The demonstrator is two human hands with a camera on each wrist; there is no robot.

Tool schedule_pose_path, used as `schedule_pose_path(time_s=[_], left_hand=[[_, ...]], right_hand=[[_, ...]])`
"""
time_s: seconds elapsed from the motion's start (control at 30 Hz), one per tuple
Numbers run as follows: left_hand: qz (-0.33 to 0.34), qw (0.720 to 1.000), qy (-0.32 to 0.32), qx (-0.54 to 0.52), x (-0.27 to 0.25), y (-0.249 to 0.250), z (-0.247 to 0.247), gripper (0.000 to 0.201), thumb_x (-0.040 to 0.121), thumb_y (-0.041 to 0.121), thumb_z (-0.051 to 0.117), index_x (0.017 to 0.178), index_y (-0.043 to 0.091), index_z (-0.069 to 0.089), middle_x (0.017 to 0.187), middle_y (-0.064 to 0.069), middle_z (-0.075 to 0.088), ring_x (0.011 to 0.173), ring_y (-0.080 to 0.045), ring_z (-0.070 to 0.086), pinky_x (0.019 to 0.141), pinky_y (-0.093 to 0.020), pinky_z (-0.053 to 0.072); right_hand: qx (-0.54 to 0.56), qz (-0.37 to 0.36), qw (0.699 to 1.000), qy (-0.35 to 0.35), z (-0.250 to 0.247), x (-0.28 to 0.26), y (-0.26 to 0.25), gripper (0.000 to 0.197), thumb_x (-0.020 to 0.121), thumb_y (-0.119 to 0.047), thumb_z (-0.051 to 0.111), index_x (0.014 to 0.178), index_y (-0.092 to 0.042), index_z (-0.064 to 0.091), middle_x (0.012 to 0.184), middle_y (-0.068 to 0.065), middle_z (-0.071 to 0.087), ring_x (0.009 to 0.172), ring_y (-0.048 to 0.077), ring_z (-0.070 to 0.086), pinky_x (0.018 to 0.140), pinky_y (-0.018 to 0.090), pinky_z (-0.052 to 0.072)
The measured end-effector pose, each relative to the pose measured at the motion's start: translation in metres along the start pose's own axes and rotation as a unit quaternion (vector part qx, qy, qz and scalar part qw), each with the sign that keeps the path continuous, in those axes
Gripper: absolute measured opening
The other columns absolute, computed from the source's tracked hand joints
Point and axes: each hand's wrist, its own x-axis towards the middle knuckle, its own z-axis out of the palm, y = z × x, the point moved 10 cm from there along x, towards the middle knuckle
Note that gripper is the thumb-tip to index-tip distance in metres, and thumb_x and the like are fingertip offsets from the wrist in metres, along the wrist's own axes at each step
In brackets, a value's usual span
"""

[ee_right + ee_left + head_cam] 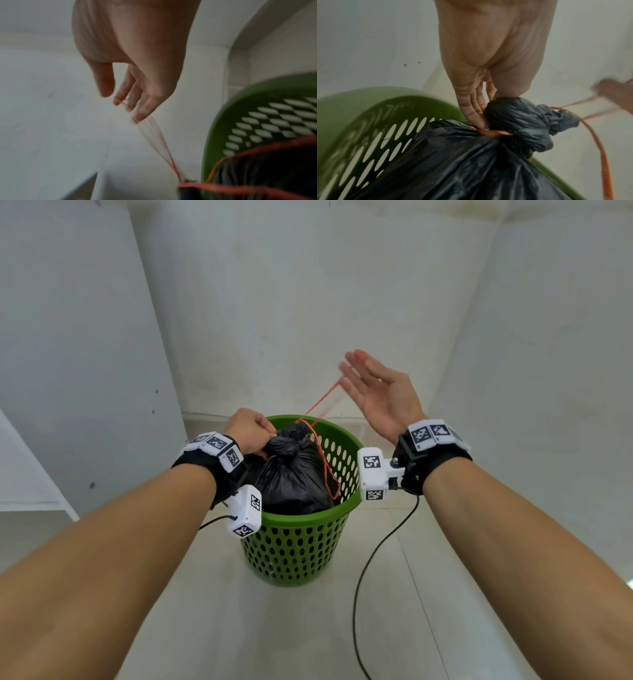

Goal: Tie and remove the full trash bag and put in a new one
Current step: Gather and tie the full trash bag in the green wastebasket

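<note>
A green perforated bin (294, 553) stands on the floor in a corner. In it sits a full black trash bag (291, 481) with its neck twisted into a knot (518, 119). My left hand (262, 436) grips that knot from above, fingers curled round it (476, 106). A red drawstring (320, 404) circles the neck (494, 133) and runs up and right to my right hand (370, 385). That hand is raised beyond the bin's right rim, fingers straight, with the blurred string (159, 139) at its fingertips (139, 115). A slack loop of string (330, 474) hangs down the bag's right side.
White walls close in behind and on both sides of the bin. A white shelf edge (34, 501) juts out at the left. A black cable (363, 577) trails from my right wrist across the pale floor beside the bin.
</note>
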Motion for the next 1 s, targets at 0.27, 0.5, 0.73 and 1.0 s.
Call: schedule_pose_path(time_s=[0.27,0.5,0.73,1.0], left_hand=[[0.199,0.968,-0.029,0.153,-0.02,0.051,0.011,0.019,0.093,0.011,0.058,0.108,0.018,0.068,0.119,-0.002,0.065,0.109,-0.02,0.058,0.095,-0.027,0.039],[0.211,0.925,-0.153,0.278,-0.034,0.046,0.042,0.048,0.083,0.039,0.077,0.123,0.021,0.058,0.119,0.003,0.064,0.107,-0.019,0.06,0.091,-0.032,0.045],[0.252,0.918,-0.142,0.27,-0.042,0.051,0.049,0.036,0.077,0.028,0.081,0.109,0.021,0.065,0.101,0.005,0.068,0.094,-0.018,0.063,0.08,-0.028,0.044],[0.254,0.925,-0.135,0.247,-0.039,0.052,0.052,0.041,0.068,0.023,0.087,0.106,0.018,0.071,0.098,0.004,0.071,0.089,-0.016,0.064,0.081,-0.032,0.05]], right_hand=[[-0.79,-0.126,0.587,0.122,0.004,-0.017,-0.015,0.038,0.089,-0.017,0.051,0.12,-0.017,0.072,0.158,0.01,0.039,0.15,0.028,0.027,0.123,0.043,0.019],[-0.845,-0.009,0.53,0.074,0.005,-0.019,0.015,0.028,0.086,-0.013,0.053,0.109,-0.011,0.069,0.1,0.009,0.068,0.092,0.031,0.066,0.075,0.034,0.054],[-0.769,-0.164,0.613,0.075,0.039,-0.034,0.036,0.023,0.079,-0.026,0.057,0.065,-0.008,0.056,0.062,0.009,0.057,0.059,0.027,0.054,0.054,0.033,0.045],[-0.715,0.042,0.696,-0.045,0.017,-0.009,0.09,0.022,0.091,-0.013,0.062,0.109,-0.006,0.072,0.102,0.011,0.072,0.089,0.023,0.067,0.084,0.041,0.058]])
